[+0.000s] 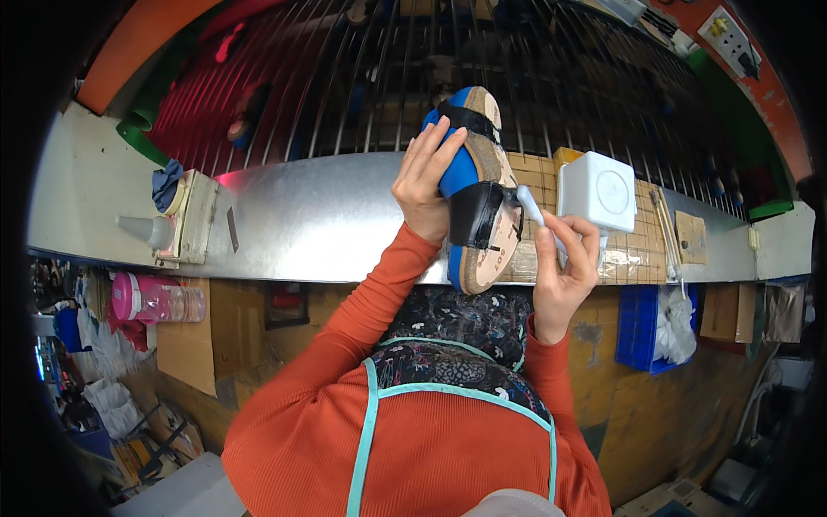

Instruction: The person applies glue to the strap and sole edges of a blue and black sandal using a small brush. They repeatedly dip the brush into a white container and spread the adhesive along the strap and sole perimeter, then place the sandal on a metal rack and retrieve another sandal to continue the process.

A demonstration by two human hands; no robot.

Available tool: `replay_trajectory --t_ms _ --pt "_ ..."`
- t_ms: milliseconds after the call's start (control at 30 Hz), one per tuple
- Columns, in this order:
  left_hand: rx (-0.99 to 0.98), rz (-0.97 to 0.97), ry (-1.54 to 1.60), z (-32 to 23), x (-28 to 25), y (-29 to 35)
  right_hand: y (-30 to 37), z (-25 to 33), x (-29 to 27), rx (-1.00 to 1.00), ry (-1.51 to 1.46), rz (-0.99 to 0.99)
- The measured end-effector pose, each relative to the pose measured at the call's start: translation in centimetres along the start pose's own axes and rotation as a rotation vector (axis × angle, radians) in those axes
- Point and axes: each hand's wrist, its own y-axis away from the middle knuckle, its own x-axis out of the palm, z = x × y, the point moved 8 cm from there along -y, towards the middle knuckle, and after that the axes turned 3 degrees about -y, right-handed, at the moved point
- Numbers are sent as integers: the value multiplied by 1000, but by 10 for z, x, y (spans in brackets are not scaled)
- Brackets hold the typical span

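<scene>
My left hand point(424, 177) is closed around a blue shoe last point(459, 172) that carries a sandal upper with black straps point(475, 215). The pale bottom of the sandal point(497, 246), with a cork-coloured edge, is tilted toward my right. Between thumb and fingers, my right hand point(564, 258) pinches a light-coloured brush point(529, 204). Its head lies at the sandal's right edge, beside the lower strap; the bristles are too small to make out. A white square container point(597, 191) stands just beyond my right hand.
Metal bars point(345, 103) of a rack run behind the steel worktop point(293, 202). A brown board point(633, 258) lies under the container, with thin sticks point(665, 228) beside it. At left are a cone-nozzled bottle point(145, 230) and a pink-lidded jar point(159, 299). A blue crate point(636, 327) hangs low right.
</scene>
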Motion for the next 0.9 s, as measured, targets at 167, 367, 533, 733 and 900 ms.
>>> replay_trajectory --t_ms 167,367,533,733,900 --pt "-48 31 -79 9 -1 1 13 -1 4 192 -95 136" --pt "-51 47 -175 15 -2 6 37 3 -5 263 -123 147" --pt "-39 64 -214 15 1 9 38 0 -6 268 -64 103" --pt "-5 58 -251 16 1 10 30 8 -4 130 67 60" --pt "5 48 -258 18 1 10 29 9 -4 129 180 38"
